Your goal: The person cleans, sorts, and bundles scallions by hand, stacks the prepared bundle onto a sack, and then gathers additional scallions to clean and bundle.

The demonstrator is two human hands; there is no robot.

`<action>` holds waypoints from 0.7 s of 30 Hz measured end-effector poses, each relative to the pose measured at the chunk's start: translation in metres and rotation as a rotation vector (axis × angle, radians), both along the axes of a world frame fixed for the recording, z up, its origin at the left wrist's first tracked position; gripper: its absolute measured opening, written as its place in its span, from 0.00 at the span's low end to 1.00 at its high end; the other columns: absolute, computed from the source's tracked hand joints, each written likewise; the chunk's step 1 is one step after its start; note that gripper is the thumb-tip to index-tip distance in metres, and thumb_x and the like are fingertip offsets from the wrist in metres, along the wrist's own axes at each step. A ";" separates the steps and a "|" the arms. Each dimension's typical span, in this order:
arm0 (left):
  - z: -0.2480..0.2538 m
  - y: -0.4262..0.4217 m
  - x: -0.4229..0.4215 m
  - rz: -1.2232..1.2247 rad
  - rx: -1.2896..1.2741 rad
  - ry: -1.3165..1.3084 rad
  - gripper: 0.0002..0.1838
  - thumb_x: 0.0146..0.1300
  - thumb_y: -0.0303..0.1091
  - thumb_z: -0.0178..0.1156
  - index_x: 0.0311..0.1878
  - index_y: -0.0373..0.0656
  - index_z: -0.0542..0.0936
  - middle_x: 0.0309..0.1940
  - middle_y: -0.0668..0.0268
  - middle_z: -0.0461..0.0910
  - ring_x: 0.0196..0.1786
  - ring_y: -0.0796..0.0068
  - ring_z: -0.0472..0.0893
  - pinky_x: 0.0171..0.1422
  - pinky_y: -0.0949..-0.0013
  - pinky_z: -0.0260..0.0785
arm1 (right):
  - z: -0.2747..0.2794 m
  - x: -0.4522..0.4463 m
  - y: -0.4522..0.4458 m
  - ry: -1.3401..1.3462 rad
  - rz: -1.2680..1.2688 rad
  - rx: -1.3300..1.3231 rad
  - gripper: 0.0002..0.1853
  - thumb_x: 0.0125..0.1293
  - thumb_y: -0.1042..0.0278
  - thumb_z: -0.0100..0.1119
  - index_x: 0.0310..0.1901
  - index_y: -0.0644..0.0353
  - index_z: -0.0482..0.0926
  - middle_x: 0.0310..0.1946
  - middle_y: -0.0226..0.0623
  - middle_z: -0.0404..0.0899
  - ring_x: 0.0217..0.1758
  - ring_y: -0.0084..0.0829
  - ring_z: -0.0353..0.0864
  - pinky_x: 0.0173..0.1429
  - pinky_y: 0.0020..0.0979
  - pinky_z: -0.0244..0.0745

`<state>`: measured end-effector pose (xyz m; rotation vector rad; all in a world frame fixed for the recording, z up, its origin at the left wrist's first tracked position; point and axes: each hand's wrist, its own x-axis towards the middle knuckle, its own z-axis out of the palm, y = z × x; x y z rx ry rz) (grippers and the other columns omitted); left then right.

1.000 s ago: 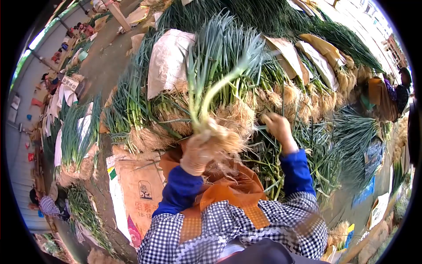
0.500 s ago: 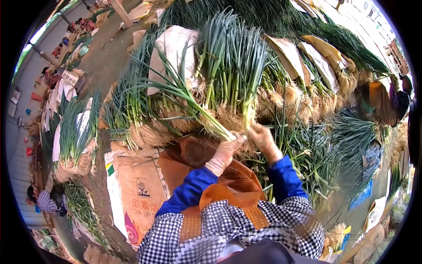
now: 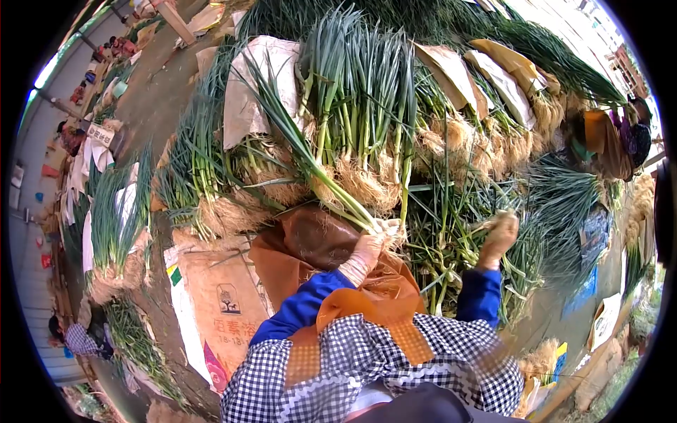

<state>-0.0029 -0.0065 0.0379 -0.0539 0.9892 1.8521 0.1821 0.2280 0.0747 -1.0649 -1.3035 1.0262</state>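
Two bare hands going at a big spread of green onions here, and the head view is the only one, so that's what I'm going by. The left hand has its fingers clamped around the root end of a few long onion stalks, held above the person's lap, with the green tops leaning up and away to the left. One more stalk stands nearly upright just beside that hand; can't tell if those fingers have it too.

The right hand is well apart from the left, over the loose greens on the right. Its fingers look curled, but it's kinda blurry, so I honestly can't say whether they're closed on anything.

Right in front there's a row of onion bundles, shaggy roots toward the person, with a pale sack lying over part of it. An orange-brown apron covers the lap, below that a checked top and blue sleeves. A printed sack lies flat by the left arm. Over on the left edge, a co-worker in a checked shirt is near more greens.
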 end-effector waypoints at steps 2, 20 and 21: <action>-0.030 -0.009 -0.009 0.004 -0.068 -0.071 0.06 0.60 0.21 0.55 0.41 0.38 0.73 0.48 0.56 0.76 0.48 0.69 0.78 0.55 0.71 0.72 | -0.124 0.082 0.105 0.105 -0.310 -0.061 0.12 0.69 0.63 0.47 0.43 0.63 0.75 0.34 0.40 0.77 0.29 0.26 0.75 0.35 0.24 0.77; -0.022 0.003 0.021 -0.123 -0.150 0.378 0.15 0.53 0.20 0.63 0.45 0.42 0.75 0.32 0.72 0.74 0.33 0.83 0.72 0.37 0.78 0.68 | -0.032 -0.140 -0.091 -0.660 0.693 0.330 0.10 0.65 0.59 0.53 0.34 0.54 0.79 0.21 0.36 0.80 0.18 0.31 0.77 0.23 0.32 0.71; -0.029 0.004 0.026 -0.091 -0.234 0.397 0.12 0.54 0.21 0.62 0.43 0.40 0.76 0.34 0.71 0.77 0.33 0.82 0.73 0.36 0.78 0.69 | -0.027 -0.135 -0.092 -0.873 0.685 0.380 0.11 0.65 0.58 0.52 0.31 0.54 0.78 0.19 0.36 0.79 0.17 0.35 0.77 0.21 0.34 0.70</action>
